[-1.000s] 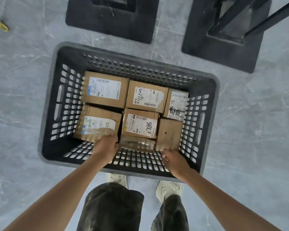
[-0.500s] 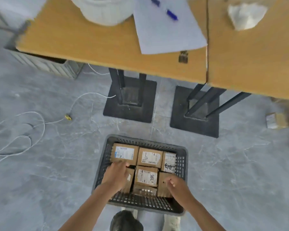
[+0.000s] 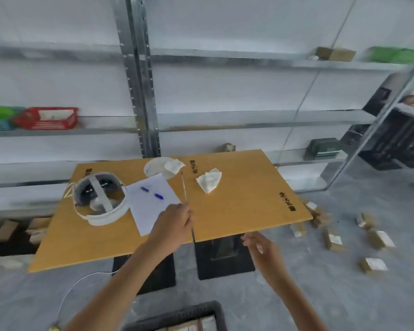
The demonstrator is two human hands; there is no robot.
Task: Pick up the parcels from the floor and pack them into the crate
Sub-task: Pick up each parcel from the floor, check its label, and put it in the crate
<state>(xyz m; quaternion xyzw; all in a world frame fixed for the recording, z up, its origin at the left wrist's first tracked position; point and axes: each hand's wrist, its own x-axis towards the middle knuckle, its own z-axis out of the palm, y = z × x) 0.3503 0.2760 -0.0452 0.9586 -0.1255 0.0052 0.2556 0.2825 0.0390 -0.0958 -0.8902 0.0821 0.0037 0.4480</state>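
Nearest, at the bottom edge: crate (image 3: 177,314), cut down to its far rim, with packed parcels (image 3: 202,324) just showing inside. Filled the whole view a second ago; now drops almost out of it, owing to a lift of the head from floor to counter height.

Above the crate: both arms, withdrawn from it and raised.
- Left hand (image 3: 172,225): over the near part of the counter (image 3: 244,211), at the seam. Fingers hidden behind the back of the hand; cannot tell whether clenched or released. No parcel seen in it.
- Right hand (image 3: 261,247): just off the near counter edge, blurred, fingers loosely bent, released, holding nothing.
- Lay on the packed parcels a second ago; now well apart from them.

On the counter: white headgear (image 3: 99,199), paper (image 3: 151,204) with blue pens, crumpled tissue (image 3: 209,180). Not task items.

Right of the counter, on the floor: loose parcels (image 3: 332,240), several, scattered, well apart from the crate.

Far: metal shelves (image 3: 225,59), with a red box (image 3: 46,118) at left.

Assessment: most likely marks the end of one packing step and the start of the next fetch. Leaves the task unfinished, with loose parcels on the floor. Probably calls for a turn to the right, a reach down to the nearest loose parcel, then a return to the crate.
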